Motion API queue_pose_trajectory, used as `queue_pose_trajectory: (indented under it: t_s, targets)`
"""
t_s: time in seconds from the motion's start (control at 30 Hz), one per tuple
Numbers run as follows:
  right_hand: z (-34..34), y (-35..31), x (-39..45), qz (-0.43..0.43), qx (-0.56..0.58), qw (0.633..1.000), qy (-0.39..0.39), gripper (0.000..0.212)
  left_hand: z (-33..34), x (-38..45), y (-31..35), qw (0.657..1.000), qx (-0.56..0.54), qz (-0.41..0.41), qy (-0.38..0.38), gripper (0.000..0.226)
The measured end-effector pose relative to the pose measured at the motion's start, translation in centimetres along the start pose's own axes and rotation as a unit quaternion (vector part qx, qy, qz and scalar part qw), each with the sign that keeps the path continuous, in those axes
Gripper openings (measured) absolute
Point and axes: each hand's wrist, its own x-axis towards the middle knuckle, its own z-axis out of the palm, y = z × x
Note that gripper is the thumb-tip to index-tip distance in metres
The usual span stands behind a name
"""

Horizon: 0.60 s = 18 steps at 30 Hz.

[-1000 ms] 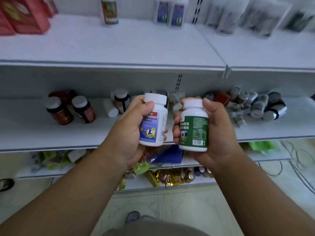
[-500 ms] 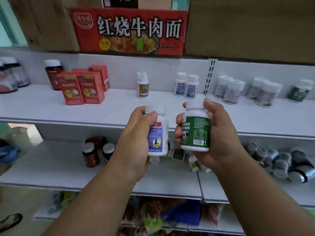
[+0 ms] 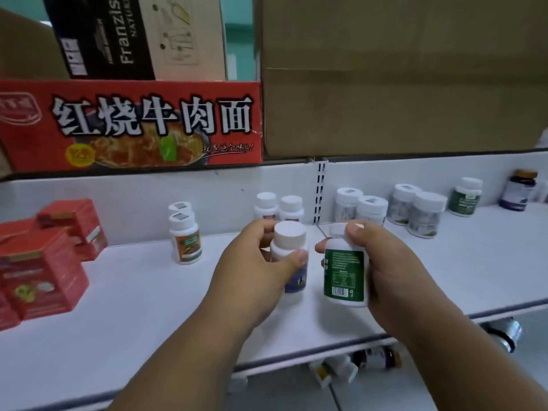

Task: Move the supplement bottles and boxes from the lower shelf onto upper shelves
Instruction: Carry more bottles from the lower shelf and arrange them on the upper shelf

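Fingers of the left hand (image 3: 252,268) curl round a white bottle with a blue label (image 3: 292,256), the thumb lying across its front just under the white cap and the fingertips hidden behind it. Fingers of the right hand (image 3: 394,271) are clamped on a white bottle with a green label (image 3: 345,271), thumb pressed at the cap and the other fingers wrapped round the back, so the barcode side faces the camera. Both bottles are upright, side by side but apart, held over the middle of the white upper shelf (image 3: 148,307); whether either base touches the shelf cannot be told. From the hands, an orange-labelled bottle (image 3: 186,238) stands on the shelf at 9 o'clock with a twin close behind it, and two white bottles (image 3: 280,207) stand against the back wall at 12 o'clock. At about 2 o'clock sit four pale-labelled bottles (image 3: 391,207), then a green-labelled bottle (image 3: 465,197) and a dark bottle (image 3: 519,189) farther right. Red boxes (image 3: 44,262) are stacked at the shelf's left end. Above, a red noodle carton (image 3: 130,126) and a brown cardboard box (image 3: 400,84) rest on the top shelf. At 5 o'clock, on the lower shelf, bottles lying on their sides (image 3: 376,358) show under the shelf edge.
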Motion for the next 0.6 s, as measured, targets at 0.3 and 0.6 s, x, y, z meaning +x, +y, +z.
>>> queue_pose_trajectory:
  t_s: [0.3, 0.6]
  targets:
    - [-3.9, 0.1, 7.0, -0.011, -0.076, 0.997, -0.025, 0.022, 3.6, 5.7, -0.7, 0.985, 0.158, -0.045, 0.048, 0.041]
    - [-5.1, 0.9, 6.7, -0.046, -0.097, 0.992, -0.067, 0.019, 5.4, 1.1, -0.9, 0.991, 0.125, -0.047, 0.001, 0.051]
